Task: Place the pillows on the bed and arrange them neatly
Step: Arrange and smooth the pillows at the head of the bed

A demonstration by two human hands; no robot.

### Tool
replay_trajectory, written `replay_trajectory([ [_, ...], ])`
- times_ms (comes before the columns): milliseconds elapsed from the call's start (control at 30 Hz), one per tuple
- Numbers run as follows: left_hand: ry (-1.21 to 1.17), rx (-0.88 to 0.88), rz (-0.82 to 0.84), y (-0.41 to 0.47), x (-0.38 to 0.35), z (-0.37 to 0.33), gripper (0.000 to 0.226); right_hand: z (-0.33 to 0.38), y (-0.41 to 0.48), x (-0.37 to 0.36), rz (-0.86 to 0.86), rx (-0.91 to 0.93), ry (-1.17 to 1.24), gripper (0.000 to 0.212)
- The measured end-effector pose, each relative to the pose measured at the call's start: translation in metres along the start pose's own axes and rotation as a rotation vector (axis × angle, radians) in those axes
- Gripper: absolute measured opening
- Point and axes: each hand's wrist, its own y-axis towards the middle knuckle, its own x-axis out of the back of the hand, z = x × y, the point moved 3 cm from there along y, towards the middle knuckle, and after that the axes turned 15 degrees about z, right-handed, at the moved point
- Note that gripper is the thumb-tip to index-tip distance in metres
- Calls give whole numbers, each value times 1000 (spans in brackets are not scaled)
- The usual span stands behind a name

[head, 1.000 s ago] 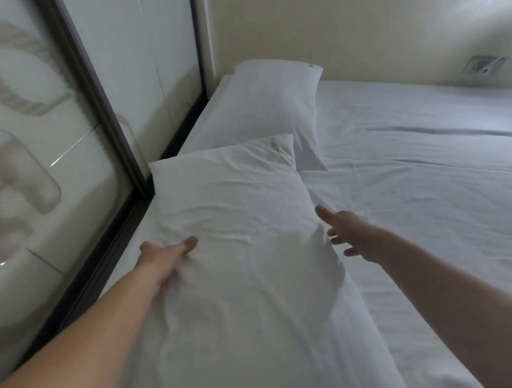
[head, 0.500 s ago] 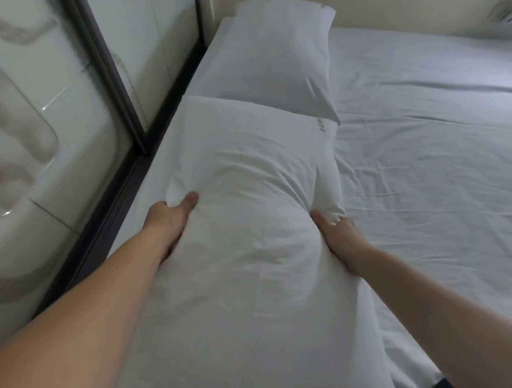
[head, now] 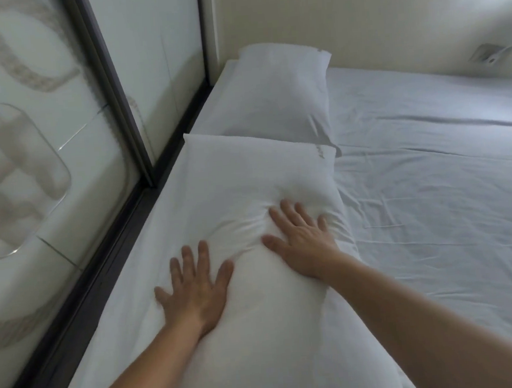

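White-sheeted bed (head: pixel 429 181) fills the right of frame, glass panel (head: pixel 48 147) upper left. I see both hands flat, fingers spread, gripping nothing: left hand (head: pixel 195 292) and right hand (head: pixel 303 242) press the near pillow (head: pixel 247 179), centre frame. Far pillow (head: pixel 272 92) touches its top edge.

head view, close, looking forward and down along the bed (head: pixel 430 196), no second view

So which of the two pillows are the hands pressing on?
The near pillow: left hand and right hand lie flat on it. The far pillow by the wall is untouched.
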Motion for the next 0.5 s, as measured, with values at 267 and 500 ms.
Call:
replay_trajectory([
  [267,-108,134,-50,2,15,14,84,-29,-1,-7,0,-262,198,78],
  [500,-15,-223,-285,-15,49,-37,83,-23,-20,24,-228,-213,117,79],
])
